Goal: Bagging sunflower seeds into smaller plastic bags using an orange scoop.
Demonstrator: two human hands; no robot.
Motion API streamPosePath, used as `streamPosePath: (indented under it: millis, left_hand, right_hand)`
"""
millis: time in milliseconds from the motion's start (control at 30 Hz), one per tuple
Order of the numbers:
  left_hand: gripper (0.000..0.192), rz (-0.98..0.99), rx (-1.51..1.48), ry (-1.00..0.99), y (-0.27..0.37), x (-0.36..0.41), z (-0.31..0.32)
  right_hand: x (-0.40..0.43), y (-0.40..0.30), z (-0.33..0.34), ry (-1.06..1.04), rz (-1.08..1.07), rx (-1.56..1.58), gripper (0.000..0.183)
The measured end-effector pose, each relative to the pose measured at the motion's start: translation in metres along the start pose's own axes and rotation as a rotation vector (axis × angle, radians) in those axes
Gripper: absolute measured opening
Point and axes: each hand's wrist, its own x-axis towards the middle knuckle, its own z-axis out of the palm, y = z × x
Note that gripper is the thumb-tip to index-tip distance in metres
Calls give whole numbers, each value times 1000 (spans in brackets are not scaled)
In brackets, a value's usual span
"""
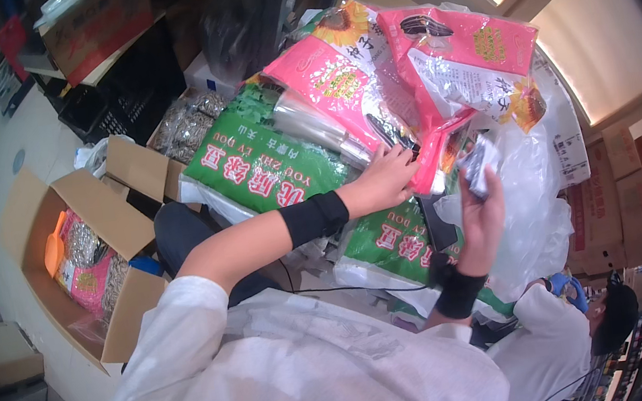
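Note:
My left hand (382, 177) has its fingers curled at the lower edge of a pink plastic bag (334, 71) printed with a sunflower and seeds. Raised to the right of it, my right hand (484, 215) grips a small, shiny silver-grey packet (479, 167); blur hides what it is. A second pink seed bag (468, 47) overlaps the first, its gathered end hanging between my hands. Beneath my left forearm and the pink bags is a green printed sack (266, 156). Another green sack (390, 237) lies below my hands, with a dark flat object (441, 224) on it.
An open cardboard box (66, 301) at left holds an orange scoop (55, 250) and bagged seeds (83, 244). Clear plastic bags (527, 216) bulge at right. A co-worker in blue gloves (576, 291) is at lower right. A thin black cable (357, 287) crosses before me.

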Motion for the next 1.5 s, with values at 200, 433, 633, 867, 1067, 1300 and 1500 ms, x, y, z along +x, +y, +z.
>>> streamPosePath:
  millis: [200,433,633,867,1067,1300,1500]
  left_hand:
    - [23,-74,-84,27,-7,-17,-38]
    - [14,-139,-130,105,-17,-38,-71]
    - [12,-162,-98,91,-24,-47,-88]
    - [20,-166,-52,256,-19,-37,-120]
    - [45,-155,-163,432,27,16,-143]
    - [72,-346,-286,522,42,73,-127]
    - [66,-538,-418,494,10,78,-128]
  right_hand:
    - [119,-80,2,-171,-96,-17,36]
    - [257,-121,-4,-18,-252,-560,31]
    - [298,-119,-21,-79,58,-729,30]
    - [243,-130,47,-178,88,-615,35]
    - [133,-116,128,-256,55,-433,38]
    - [54,-68,192,-419,81,-700,28]
    - [27,-52,211,-510,45,-766,27]
